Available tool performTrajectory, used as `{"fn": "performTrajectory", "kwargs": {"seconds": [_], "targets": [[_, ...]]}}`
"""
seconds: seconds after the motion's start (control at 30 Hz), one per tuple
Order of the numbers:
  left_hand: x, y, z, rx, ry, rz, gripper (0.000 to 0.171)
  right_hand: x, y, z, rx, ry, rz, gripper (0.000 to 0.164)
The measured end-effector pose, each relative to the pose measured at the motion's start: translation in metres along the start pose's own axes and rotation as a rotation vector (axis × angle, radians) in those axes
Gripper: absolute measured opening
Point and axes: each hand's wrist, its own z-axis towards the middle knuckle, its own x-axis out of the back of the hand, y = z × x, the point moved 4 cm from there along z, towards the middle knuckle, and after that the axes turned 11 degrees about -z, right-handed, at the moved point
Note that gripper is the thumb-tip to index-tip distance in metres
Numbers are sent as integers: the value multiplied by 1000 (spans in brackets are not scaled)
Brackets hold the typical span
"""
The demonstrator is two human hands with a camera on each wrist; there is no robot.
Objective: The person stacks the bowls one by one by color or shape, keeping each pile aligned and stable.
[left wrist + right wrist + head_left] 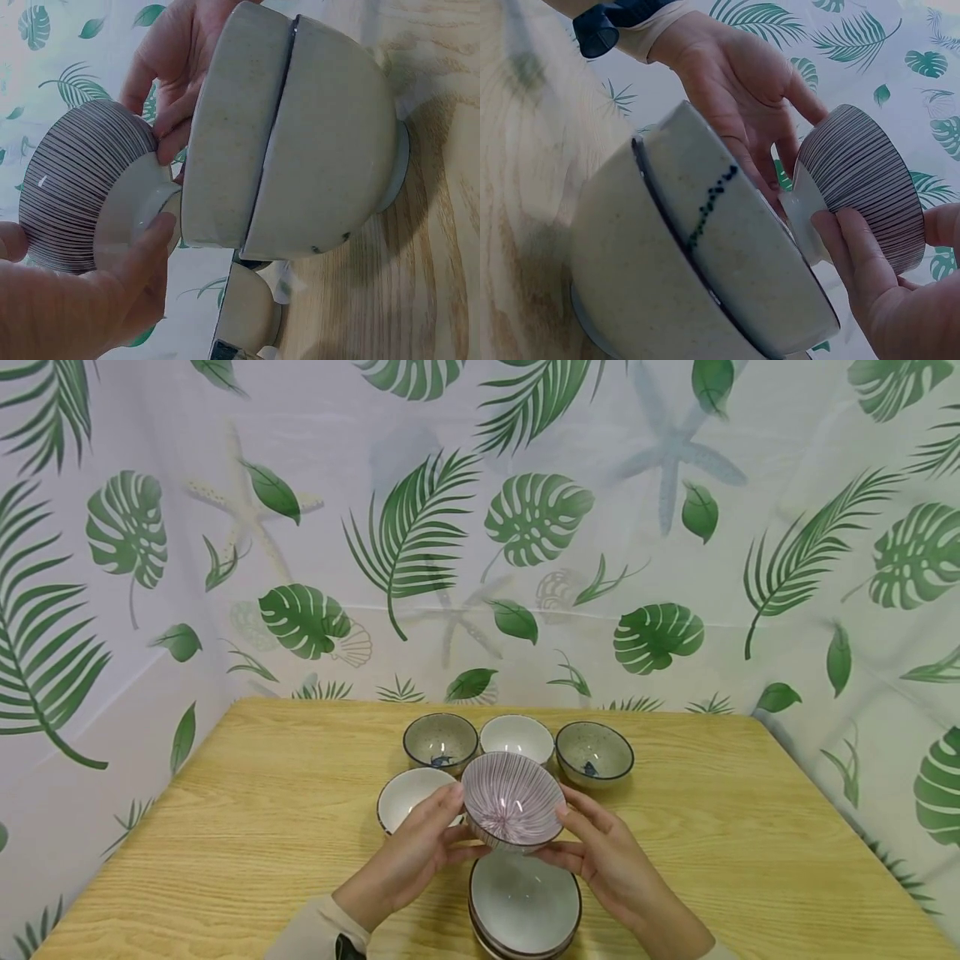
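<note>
Both hands hold a striped bowl [513, 800] with thin purple-brown lines and a dark rim, raised and tilted so its inside faces the head camera. My left hand [416, 852] grips its left side, thumb at the rim and fingers beneath. On the right side my right hand [611, 860] does likewise. Just below stands a stack of nested bowls [525, 906], white inside with a brown rim. From the wrist views, the striped bowl [82, 180] shows lines outside and a plain white base, with the speckled outer walls of the stacked bowls [667, 247] close beside it.
Behind the hands, a speckled grey bowl [441, 739], a white bowl [517, 735] and another grey bowl [594, 752] form a row. A white bowl [408, 793] sits at the left, partly covered by the left hand. All stand on a wooden table [262, 810] before a leaf-print backdrop [480, 527].
</note>
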Motion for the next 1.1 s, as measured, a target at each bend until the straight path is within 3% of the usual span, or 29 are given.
{"fn": "performTrajectory", "kwargs": {"seconds": [0.37, 0.73, 0.87, 1.1], "targets": [[-3, 4, -3, -39, 6, 37, 59, 1, -8, -7, 79, -28, 10, 45], [-3, 3, -4, -59, 95, 140, 65, -1, -11, -15, 211, -190, -33, 57], [-6, 4, -4, -81, 85, 183, 64, -2, -9, -19, 249, -227, -103, 63], [-10, 4, -7, -113, 31, 230, 62, 2, -7, -18, 277, -189, -189, 72]]}}
